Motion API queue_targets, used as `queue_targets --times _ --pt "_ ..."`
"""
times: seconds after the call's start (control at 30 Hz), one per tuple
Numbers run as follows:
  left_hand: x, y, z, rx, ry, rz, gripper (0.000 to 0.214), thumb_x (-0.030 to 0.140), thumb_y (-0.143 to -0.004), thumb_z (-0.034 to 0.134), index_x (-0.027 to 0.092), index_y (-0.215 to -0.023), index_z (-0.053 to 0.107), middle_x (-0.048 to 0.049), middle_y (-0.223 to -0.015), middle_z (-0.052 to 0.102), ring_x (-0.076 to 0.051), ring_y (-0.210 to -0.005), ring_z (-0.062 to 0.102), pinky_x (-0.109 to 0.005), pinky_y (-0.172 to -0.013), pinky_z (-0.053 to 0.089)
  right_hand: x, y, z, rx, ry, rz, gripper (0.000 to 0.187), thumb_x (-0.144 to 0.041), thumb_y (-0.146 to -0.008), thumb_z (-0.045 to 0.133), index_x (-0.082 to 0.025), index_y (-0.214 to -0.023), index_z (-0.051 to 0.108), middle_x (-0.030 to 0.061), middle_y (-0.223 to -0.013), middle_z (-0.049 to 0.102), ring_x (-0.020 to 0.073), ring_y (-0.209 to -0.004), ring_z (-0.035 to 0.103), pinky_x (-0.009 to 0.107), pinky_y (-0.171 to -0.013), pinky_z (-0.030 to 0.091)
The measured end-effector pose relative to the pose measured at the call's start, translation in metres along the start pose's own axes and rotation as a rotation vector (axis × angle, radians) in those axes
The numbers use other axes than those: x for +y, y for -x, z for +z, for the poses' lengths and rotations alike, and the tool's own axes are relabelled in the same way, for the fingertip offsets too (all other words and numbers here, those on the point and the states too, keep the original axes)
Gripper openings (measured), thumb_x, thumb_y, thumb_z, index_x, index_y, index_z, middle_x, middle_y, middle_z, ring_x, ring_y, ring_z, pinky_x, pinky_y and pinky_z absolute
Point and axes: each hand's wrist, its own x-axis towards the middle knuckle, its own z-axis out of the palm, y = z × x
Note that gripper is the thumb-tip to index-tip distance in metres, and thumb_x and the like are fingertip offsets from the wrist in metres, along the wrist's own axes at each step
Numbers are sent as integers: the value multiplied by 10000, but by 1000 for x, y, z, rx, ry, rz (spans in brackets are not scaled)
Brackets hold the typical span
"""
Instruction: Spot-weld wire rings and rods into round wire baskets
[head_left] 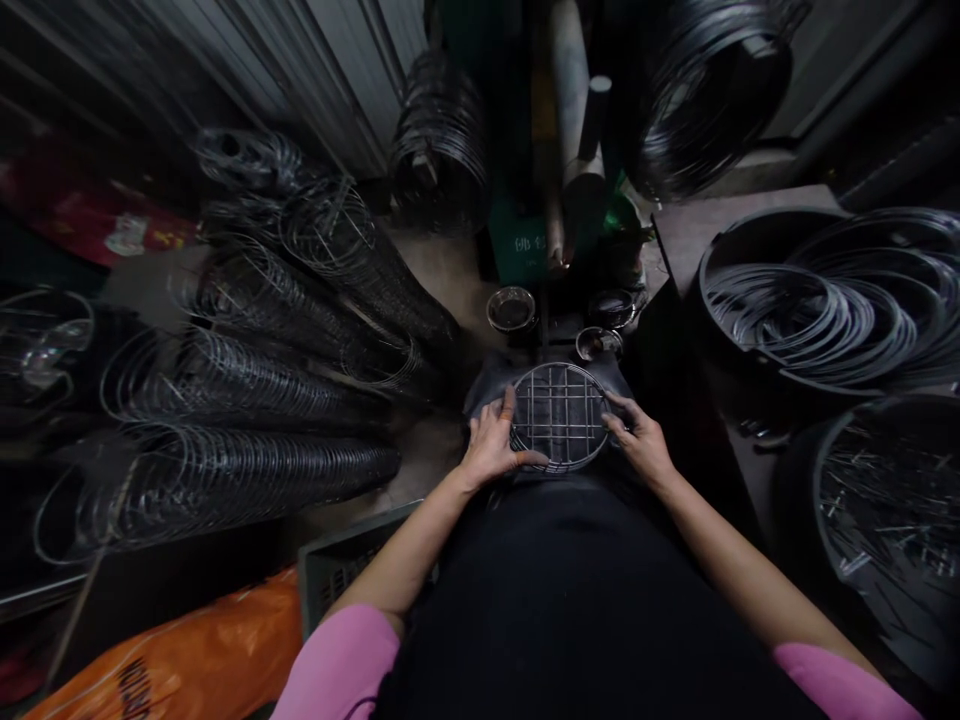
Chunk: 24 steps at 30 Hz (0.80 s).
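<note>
A round wire grid (559,415), a ring crossed by straight wires, lies flat on a dark work surface in front of me. My left hand (493,442) grips its left rim, thumb over the near edge and fingers along the side. My right hand (639,440) holds the right rim with its fingers curled on the ring. Both forearms reach in from below, in pink sleeves.
Long stacks of wire rings (247,470) lie on the left. Tubs of dark rings (832,300) and short wires (892,510) stand at the right. Small round dishes (511,309) sit behind the grid, before a green machine (525,240). An orange bag (187,660) lies lower left.
</note>
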Motion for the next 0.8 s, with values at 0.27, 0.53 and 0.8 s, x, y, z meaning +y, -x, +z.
queue_targets --times 0.27,0.53,0.8 --pt "-11 -12 -26 45 423 0 1017 613 -565 683 205 -1389 248 -142 -1322 357 -304 -1244 340 -447 -1028 285 8 -32 -23 58 -479 391 305 -321 -646 645 -211 -926 594 -29 -653 535 83 -503 457 196 -412 361" --pt "26 -123 -69 -183 489 -68 643 606 -659 599 161 -1122 585 -73 -1089 623 -217 -1011 560 -288 -873 429 24 -57 -19 -37 -688 436 195 -240 -623 612 -203 -814 606 28 -665 561 141 -563 519 272 -463 439" --pt "56 -181 -49 -935 316 -169 470 560 -558 699 158 -799 668 -40 -676 664 -150 -563 577 -224 -446 396 32 -58 -31 2 -670 298 243 -358 -636 639 -212 -830 641 8 -653 576 142 -578 538 283 -495 452"
